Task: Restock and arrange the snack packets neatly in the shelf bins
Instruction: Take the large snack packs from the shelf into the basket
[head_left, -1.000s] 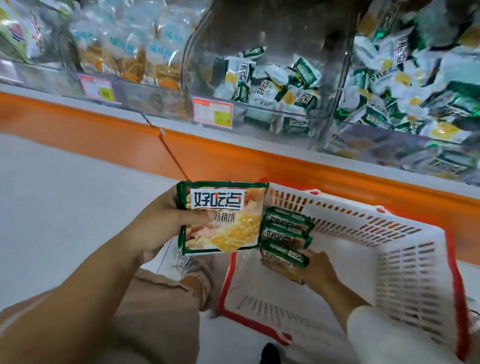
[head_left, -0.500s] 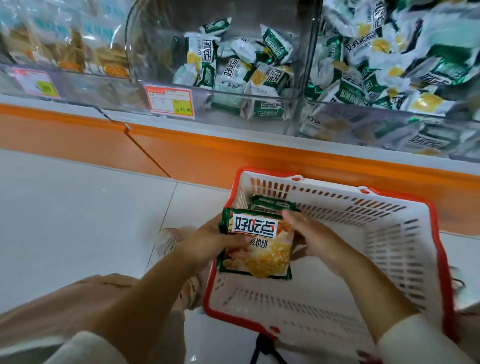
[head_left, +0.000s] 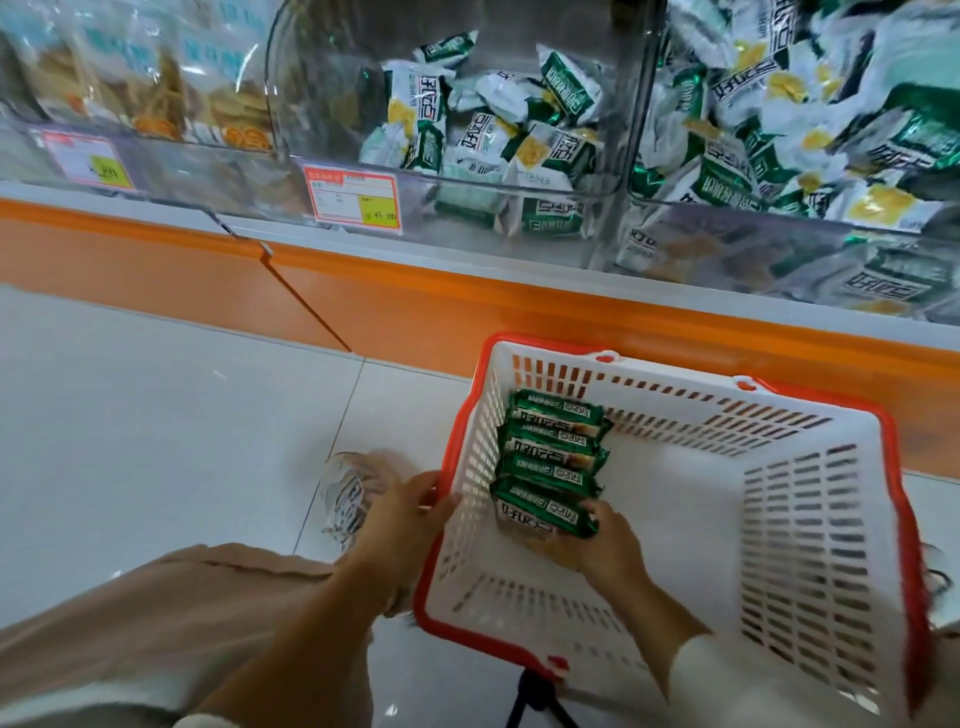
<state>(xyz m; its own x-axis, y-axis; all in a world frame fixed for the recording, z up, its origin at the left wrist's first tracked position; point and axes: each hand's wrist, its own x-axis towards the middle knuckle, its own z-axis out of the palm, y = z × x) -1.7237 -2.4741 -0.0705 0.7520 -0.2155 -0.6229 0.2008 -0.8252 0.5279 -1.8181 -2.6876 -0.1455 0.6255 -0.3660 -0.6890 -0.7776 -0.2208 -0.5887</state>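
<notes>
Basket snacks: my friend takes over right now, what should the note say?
Left hand grips the basket rim.
Right hand holds the row of green packets inside the basket, by its left wall.
Middle bin is part full; right bin is fuller.
Done: packets gathered in a row.
Left to do: lift these packets, probably into the middle bin, and tidy them.

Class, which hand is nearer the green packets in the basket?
Right. The right hand holds the green packets at their near end inside the basket; the left hand grips its left rim, apart from them.
</notes>
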